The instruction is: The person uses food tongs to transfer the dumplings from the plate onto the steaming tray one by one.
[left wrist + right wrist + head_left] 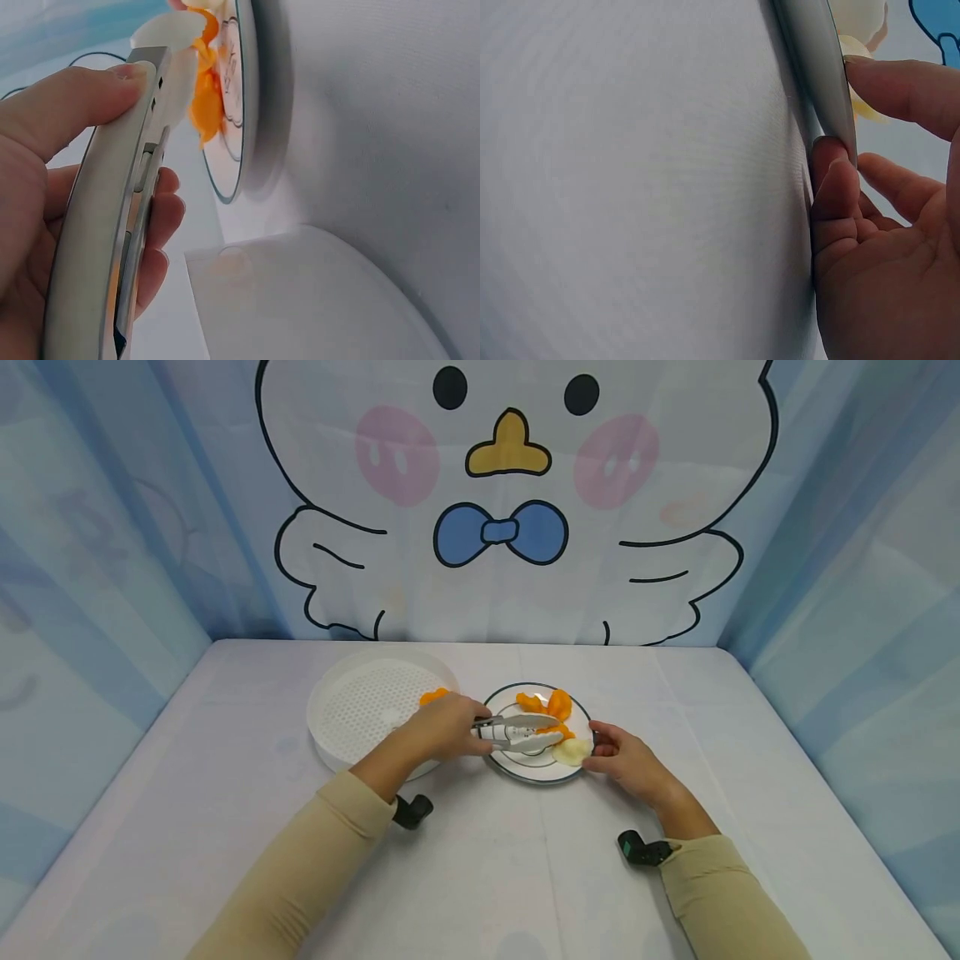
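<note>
My left hand (448, 727) grips a pair of tongs (94, 225), thumb on one arm and fingers curled round the other. The tongs' pale tips reach over a white plate (534, 773) with a dark rim line, close to several orange pieces (559, 703) and a pale yellow piece (573, 752). Whether the tips touch any piece, I cannot tell. At the plate's right edge, my right hand (628, 767) pinches the rim, thumb above and fingers beneath, as the right wrist view shows.
To the left of the plate stands a round white tray (360, 710) with a perforated floor. One orange piece (432, 696) lies in it, partly behind my left hand. A white cloth (480, 877) covers the table, and a printed curtain (510, 602) hangs behind.
</note>
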{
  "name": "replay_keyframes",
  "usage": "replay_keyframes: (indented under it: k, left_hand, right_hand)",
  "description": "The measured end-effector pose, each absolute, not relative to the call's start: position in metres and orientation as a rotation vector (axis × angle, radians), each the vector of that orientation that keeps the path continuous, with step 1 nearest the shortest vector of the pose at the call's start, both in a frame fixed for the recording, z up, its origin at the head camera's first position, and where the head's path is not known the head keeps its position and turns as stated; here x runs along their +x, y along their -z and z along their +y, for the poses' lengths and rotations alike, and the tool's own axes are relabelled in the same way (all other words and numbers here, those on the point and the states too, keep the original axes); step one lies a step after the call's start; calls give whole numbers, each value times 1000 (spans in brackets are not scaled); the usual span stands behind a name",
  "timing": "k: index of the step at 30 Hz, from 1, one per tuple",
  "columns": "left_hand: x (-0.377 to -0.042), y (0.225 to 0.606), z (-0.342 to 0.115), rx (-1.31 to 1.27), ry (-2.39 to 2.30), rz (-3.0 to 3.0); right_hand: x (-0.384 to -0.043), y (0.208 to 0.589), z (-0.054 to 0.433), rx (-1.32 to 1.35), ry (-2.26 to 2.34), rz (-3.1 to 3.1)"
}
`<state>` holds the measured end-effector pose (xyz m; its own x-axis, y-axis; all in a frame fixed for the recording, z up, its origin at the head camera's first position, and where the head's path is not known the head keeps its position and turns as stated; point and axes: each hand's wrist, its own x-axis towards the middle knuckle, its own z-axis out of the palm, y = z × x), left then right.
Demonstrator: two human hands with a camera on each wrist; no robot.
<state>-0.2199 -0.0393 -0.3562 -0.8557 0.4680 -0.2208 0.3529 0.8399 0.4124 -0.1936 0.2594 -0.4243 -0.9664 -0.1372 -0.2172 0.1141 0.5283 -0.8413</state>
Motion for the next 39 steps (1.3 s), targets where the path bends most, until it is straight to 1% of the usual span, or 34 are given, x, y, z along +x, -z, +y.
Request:
replay_keyframes:
  k: [8, 25, 29, 39]
  left_hand:
    - [-219, 353, -52, 662, -568, 2740]
    - [-216, 341, -93, 611, -692, 2791]
    - [-216, 338, -107, 586, -699, 2805]
    - [-215, 332, -135, 431, -680, 2832]
  right_hand:
    - [-194, 425, 259, -7, 1401, 2512]
    - [-194, 424, 259, -14, 1399, 2509]
    - [-195, 425, 259, -12, 1393, 2513]
    - [-196, 426, 260, 16, 1374, 2519]
